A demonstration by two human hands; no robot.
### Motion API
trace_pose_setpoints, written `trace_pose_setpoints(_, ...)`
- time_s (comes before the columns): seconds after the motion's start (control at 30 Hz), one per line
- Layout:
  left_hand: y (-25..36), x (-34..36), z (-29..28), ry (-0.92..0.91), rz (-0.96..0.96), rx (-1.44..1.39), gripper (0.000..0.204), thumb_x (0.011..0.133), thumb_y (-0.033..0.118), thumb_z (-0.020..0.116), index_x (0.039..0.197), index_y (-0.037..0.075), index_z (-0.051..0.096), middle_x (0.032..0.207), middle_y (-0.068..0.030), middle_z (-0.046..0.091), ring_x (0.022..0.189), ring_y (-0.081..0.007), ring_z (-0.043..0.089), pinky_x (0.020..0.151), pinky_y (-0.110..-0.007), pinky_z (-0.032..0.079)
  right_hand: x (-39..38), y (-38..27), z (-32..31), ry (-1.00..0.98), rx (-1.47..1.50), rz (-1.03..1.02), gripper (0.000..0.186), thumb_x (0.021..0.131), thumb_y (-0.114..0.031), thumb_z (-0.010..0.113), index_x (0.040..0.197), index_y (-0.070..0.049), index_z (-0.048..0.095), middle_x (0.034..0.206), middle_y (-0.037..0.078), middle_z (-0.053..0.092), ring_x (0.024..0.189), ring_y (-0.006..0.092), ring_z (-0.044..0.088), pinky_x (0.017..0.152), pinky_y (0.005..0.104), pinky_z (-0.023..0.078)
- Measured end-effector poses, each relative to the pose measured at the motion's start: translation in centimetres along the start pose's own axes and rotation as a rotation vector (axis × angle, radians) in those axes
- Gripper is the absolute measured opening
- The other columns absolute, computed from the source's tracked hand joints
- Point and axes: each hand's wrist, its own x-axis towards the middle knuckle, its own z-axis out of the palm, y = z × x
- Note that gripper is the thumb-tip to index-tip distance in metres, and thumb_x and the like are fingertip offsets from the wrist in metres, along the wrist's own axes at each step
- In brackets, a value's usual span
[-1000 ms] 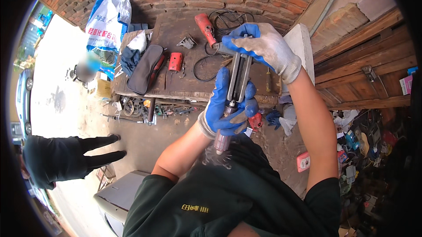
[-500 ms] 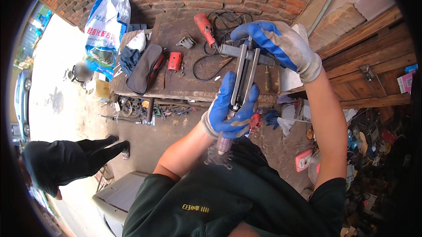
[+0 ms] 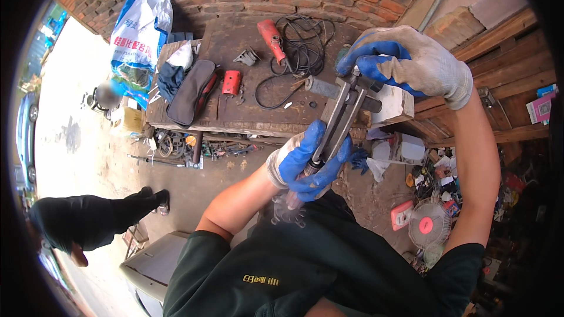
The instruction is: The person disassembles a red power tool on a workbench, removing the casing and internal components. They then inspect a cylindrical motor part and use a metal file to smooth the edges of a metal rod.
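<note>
A metal jaw puller [image 3: 332,118] with two long parallel arms and a thick crossbar slants in front of me, above the bench's front edge. Blue-and-white gloves cover both hands. My left hand [image 3: 306,161] wraps around the puller's lower end, where the jaws meet a shaft. Below that fist sticks out a blurred, pinkish ribbed part with a toothed, fan-like end [image 3: 289,211], which looks like a motor armature. At the top, my right hand [image 3: 414,64] curls its fingers about the end of the puller's centre screw. The fingertips' contact is partly hidden.
On the wooden bench [image 3: 235,111] lie a red power tool [image 3: 271,38] with a coiled black cord, a red housing piece [image 3: 232,82], a metal part [image 3: 247,57] and a dark pouch [image 3: 192,92]. A fan [image 3: 429,225] stands among clutter at right. Someone in black [image 3: 88,220] stands at left.
Both hands and the puller have shifted right, the right hand most, with its fingers now curled at the screw's end. The puller leans further right.
</note>
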Motion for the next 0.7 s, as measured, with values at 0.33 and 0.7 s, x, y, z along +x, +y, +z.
trace_pose_setpoints(0.33, -0.1, 0.0, 0.1, -0.03, -0.039, -0.099, 0.076, 0.092, 0.071, 0.045, 0.115, -0.001, 0.052, 0.046, -0.0036, 0.048, 0.028, -0.0129, 0.044, 0.026, -0.027, 0.041, -0.4, -9.3, -3.2, -0.155, -0.048, 0.398, 0.051, 0.081, -0.031, 0.071, 0.126, -0.007, 0.067, 0.096, 0.01, 0.068, 0.076, 0.0141, 0.067, 0.067, 0.0304, 0.054)
trace_pose_setpoints(0.7, -1.0, 0.9, -0.5, -0.061, -0.066, -0.162, 0.076, 0.09, 0.073, 0.046, 0.112, 0.0, 0.052, 0.048, -0.0036, 0.045, 0.027, -0.0154, 0.039, 0.024, -0.029, 0.038, 1.7, -5.6, -1.0, -0.003, 0.243, -0.039, 0.055, 0.085, -0.043, 0.073, 0.12, -0.001, 0.069, 0.094, 0.01, 0.071, 0.07, 0.0109, 0.065, 0.059, 0.0246, 0.054)
